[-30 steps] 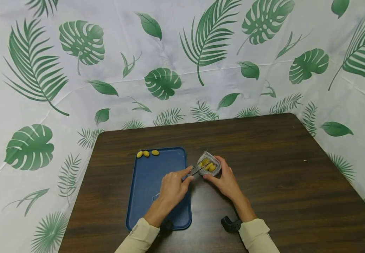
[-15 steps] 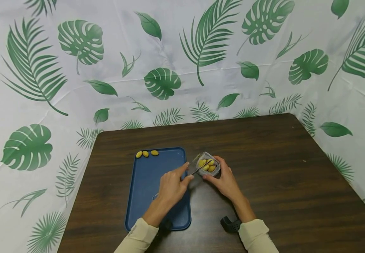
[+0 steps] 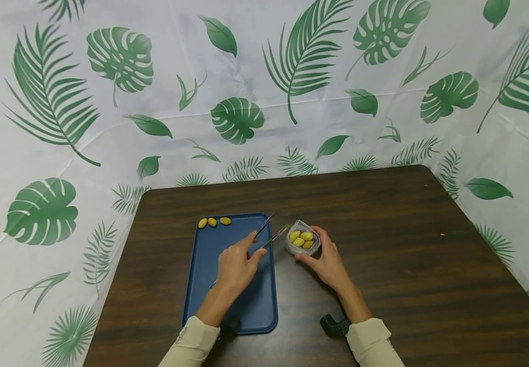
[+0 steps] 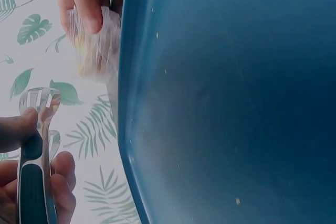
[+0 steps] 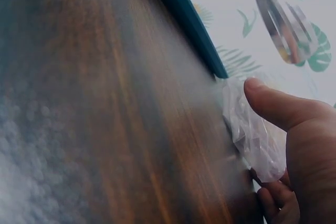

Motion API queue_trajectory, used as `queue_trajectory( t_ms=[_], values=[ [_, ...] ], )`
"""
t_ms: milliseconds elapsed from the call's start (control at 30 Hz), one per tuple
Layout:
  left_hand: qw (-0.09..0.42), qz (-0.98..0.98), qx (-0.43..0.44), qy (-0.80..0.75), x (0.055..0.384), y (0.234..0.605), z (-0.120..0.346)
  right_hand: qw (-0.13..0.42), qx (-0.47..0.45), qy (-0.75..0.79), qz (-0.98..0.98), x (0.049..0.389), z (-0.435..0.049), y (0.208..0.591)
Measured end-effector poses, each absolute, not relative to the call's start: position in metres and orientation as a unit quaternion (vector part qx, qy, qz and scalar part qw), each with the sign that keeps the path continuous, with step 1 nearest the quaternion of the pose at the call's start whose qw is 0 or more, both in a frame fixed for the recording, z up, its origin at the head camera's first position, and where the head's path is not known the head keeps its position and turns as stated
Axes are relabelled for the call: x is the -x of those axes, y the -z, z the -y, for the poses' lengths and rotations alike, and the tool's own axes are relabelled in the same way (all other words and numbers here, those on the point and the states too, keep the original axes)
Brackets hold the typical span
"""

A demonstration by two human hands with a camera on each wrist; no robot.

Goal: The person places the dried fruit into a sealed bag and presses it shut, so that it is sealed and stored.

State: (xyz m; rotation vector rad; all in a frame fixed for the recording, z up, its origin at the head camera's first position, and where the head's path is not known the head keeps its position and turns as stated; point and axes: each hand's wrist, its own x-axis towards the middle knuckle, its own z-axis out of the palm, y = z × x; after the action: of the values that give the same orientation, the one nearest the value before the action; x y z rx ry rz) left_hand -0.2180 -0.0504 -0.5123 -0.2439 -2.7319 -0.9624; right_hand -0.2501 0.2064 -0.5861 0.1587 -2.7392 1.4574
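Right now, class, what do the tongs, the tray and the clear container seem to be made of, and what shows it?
Tongs: bright polished metal, probably stainless steel, given the reflections; the dull dark grip inlay may be rubber or plastic.
Tray: likely moulded plastic, smooth blue with a soft sheen.
Clear container: apparently thin plastic, glossy, see-through and crinkled.

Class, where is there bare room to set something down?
Bare: table right of the right hand, save a speck; the strip beyond the tray. Crowded: the gap between tray and clear container, near the tongs; the tray's far-left corner, holding three yellow pieces.
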Motion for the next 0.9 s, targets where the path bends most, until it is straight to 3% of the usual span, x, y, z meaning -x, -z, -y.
queue_trajectory(
  t_ms=[900],
  values=[
    [0.124, 0.939, 0.029, 0.320, 0.231, 0.512, 0.078, 0.013, -0.047, -0.463, 0.885, 0.251, -0.206, 0.586]
  ],
)
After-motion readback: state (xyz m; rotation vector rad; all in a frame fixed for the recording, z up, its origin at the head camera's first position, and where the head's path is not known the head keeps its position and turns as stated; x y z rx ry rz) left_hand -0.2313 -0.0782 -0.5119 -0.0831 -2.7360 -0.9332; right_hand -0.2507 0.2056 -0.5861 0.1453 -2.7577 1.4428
